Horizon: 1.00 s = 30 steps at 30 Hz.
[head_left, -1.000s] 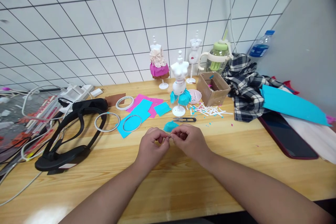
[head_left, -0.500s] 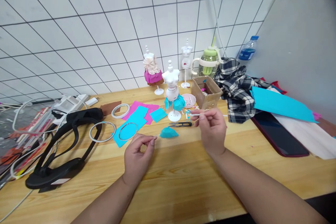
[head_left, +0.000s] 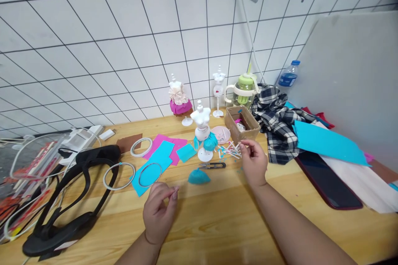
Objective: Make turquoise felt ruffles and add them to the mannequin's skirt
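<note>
Right hand (head_left: 253,161) pinches among the white paper strips (head_left: 231,150) right of the mannequin (head_left: 202,134); left hand (head_left: 158,211), fingertips pressed together, hangs nearer, well left

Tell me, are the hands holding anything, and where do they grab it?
The left hand pinches its fingertips together, but anything between them is too small to see. The right hand reaches over the white paper strips; whether it has one cannot be told.

No lettering is legible anywhere (bottle label (head_left: 287,79) blurred).
</note>
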Motion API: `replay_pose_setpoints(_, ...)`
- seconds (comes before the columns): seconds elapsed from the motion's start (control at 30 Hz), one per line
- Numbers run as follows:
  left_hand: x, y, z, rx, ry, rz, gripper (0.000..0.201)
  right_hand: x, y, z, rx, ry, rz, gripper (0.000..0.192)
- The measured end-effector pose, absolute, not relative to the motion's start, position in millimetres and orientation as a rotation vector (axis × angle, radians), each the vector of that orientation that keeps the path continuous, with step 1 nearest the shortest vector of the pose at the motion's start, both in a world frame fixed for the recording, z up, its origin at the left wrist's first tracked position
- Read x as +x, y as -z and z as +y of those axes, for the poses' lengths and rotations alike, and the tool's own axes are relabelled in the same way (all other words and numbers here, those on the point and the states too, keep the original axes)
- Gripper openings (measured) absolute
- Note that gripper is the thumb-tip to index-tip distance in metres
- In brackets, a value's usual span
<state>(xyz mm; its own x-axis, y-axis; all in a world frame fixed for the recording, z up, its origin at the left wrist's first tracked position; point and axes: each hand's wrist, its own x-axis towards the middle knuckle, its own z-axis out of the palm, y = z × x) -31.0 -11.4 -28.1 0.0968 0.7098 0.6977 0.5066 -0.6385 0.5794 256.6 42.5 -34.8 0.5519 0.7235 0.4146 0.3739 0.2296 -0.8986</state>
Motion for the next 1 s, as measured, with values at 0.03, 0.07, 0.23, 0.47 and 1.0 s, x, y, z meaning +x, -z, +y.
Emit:
replay_pose_setpoints(0.03, -31.3, 27.8, -11.0, 2.178, -1.558, 1.222, 0.020, 256.7, 35.2, 42.5, -1.411, -0.319, -1.068, 0.023)
replay_pose_setpoints(0.07, -31.5, 27.5, -10.4, 2.183, -1.545, 1.224, 0.021, 256.8, 35.1, 42.5, -1.434, -0.314, -1.109, 0.023)
replay_pose_setpoints(0.23, -29.6, 24.2, -7.0, 2.256, -1.484, 1.214, 0.024, 254.3, 35.7, 41.5, -1.415, -0.197, -1.150, 0.024)
replay_pose_setpoints(0.47, -23.6, 20.0, -4.6, 2.294, -1.355, 1.161, 0.025, 248.1, 40.7, 41.3, -1.451, -0.280, -1.040, 0.019)
replay_pose_setpoints(1.0, -20.7, 16.2, -4.3, 2.416, -1.297, 1.012, 0.029, 167.5, 4.7, -7.7, -1.221, -1.113, -1.489, 0.015)
